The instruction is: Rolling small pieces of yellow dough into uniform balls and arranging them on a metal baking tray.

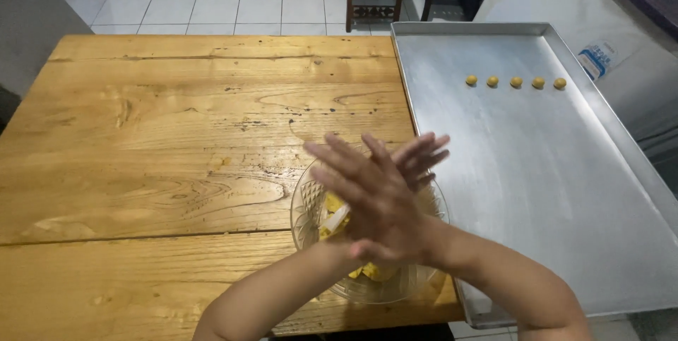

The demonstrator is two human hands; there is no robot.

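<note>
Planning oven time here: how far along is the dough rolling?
Early. Five small yellow balls sit in one row at the far end of the metal tray; the rest of it is bare. Both hands are pressed palm to palm, crossed, over the glass bowl. Yellow dough remains in the bowl.

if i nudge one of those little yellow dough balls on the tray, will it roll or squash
The dough balls look round and the metal tray smooth and flat, so one would probably roll. They look soft like the yellow dough in the glass bowl, so a pinch likely dents them.
</note>
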